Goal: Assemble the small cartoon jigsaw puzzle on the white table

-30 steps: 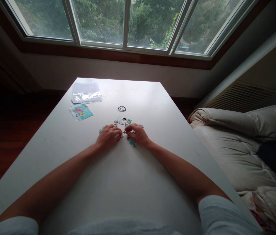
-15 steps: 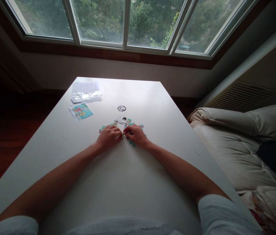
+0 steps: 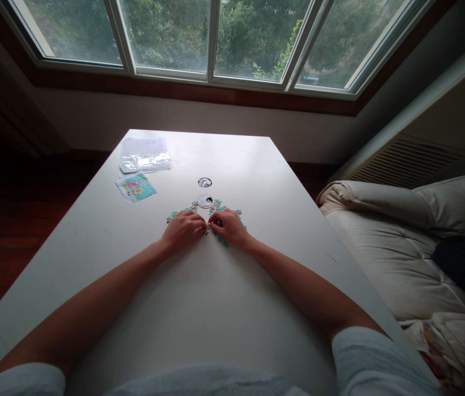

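**Left hand (image 3: 183,227) and right hand (image 3: 232,226) facing each other over small coloured pieces (image 3: 218,205)**

From where I am standing, both hands are resting on the white table (image 3: 224,319), fingertips close together. A yellowish piece (image 3: 206,231) is lying between them. The left fingers are curling down beside it; the right thumb and fingers are bending towards it — whether either hand is gripping it, I cannot tell. The other pieces, mostly green and pink, are spreading around and partly under both hands. Just beyond, a pale round disc (image 3: 205,201) with a dark patch is lying flat; a smaller round disc (image 3: 205,182) is lying farther off. Towards the far left corner, a printed card (image 3: 137,187) is lying beside a clear packet (image 3: 145,155).
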{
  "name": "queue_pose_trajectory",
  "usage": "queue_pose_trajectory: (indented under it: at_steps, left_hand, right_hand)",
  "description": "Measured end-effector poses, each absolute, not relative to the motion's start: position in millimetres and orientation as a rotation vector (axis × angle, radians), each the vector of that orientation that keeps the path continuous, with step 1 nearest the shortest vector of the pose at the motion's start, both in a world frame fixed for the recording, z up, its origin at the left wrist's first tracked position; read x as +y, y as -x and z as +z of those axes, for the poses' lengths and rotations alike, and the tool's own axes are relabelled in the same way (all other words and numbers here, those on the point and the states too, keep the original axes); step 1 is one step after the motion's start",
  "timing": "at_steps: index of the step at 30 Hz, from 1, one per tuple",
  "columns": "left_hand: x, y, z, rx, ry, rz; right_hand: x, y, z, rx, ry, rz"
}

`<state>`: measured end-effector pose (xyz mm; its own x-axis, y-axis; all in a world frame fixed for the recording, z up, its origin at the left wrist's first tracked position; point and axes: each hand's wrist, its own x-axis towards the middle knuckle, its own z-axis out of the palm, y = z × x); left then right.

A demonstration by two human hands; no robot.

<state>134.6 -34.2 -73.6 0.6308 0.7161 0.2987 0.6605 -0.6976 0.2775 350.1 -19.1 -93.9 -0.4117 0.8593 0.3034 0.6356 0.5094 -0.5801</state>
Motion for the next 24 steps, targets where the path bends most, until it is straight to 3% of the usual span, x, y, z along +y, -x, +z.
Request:
queue_pose_trajectory:
  at_steps: [15, 24]
  left_hand:
    - [-38.0, -135.6, -69.7, 1.105, -2.817, 0.571]
    - [-35.7, -136.5, -75.5, 1.112, -2.783, 0.597]
  right_hand:
    - [-23.3, -350.5, -93.1, -2.310, 1.223, 0.277]
    - [-18.9, -354.9, -96.7, -2.310, 1.223, 0.295]
